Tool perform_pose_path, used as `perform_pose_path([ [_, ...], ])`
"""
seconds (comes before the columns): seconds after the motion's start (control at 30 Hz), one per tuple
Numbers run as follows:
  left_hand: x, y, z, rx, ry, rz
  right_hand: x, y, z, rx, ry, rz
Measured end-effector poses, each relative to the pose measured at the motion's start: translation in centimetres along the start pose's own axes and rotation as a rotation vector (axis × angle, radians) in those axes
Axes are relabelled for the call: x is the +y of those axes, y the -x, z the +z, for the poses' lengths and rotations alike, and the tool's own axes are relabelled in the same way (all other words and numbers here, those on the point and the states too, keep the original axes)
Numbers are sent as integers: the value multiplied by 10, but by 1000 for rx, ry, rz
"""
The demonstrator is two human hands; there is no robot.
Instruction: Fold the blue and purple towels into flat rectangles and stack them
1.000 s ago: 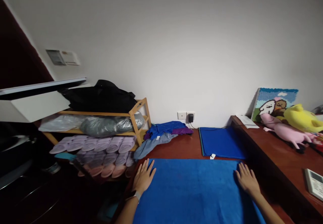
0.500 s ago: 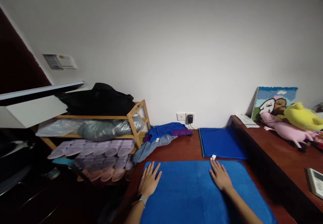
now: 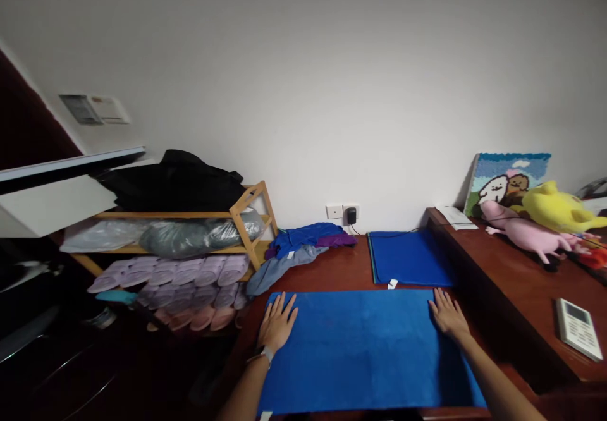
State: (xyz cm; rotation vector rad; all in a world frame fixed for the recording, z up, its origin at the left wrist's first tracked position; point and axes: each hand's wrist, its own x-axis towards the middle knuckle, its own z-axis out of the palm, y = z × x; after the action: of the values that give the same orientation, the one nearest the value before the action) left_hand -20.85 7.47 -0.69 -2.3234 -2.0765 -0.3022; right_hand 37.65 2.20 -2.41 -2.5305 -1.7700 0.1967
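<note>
A blue towel [image 3: 360,351] lies spread flat on the reddish-brown table, with a small white tag at its near left corner. My left hand [image 3: 277,323] rests palm down on the towel's far left corner, fingers stretched out. On the far right corner my right hand [image 3: 449,315] lies flat, its fingers also extended. Neither hand grasps anything. Just beyond the towel sits a folded stack of blue cloths [image 3: 410,256], with a white tag at its near edge. Crumpled blue, purple and grey-blue cloths [image 3: 303,244] are heaped at the back left.
A wooden rack [image 3: 246,212] on the left holds slippers [image 3: 190,272], plastic-wrapped bundles and a black bag [image 3: 175,184]. On the raised surface at right are plush toys [image 3: 526,231], a picture panel [image 3: 509,181] and a calculator-like device [image 3: 578,327]. A plugged-in adapter [image 3: 351,215] trails a cord.
My right hand has slid right along the towel's far edge to its corner. My left hand stays at the left corner. The view has shifted, showing the towel's near edge.
</note>
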Motion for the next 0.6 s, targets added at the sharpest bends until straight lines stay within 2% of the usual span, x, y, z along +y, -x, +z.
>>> perform_pose_path([
  [0.1,20,20,-5,23,15,45,-50,36,-6,115,-82,-97],
  [0.17,36,42,-4,25,43,122,-101,73,-2,139,-166,-289],
  [0.27,52,77,-3,-9,59,188,-178,130,7,89,-276,-556],
  [0.33,51,95,-5,-31,47,162,-211,156,10,22,-310,-641],
  [0.37,47,103,-7,-37,37,137,-220,164,10,-11,-312,-655],
  [0.4,40,109,-9,-42,26,111,-222,168,9,-36,-304,-649],
  [0.47,24,119,-15,-54,2,62,-206,167,7,-54,-269,-601],
  [0.53,7,127,-19,-58,-23,25,-166,158,8,-30,-224,-513],
  [0.6,-5,133,-20,-53,-46,8,-108,146,14,8,-175,-394],
])
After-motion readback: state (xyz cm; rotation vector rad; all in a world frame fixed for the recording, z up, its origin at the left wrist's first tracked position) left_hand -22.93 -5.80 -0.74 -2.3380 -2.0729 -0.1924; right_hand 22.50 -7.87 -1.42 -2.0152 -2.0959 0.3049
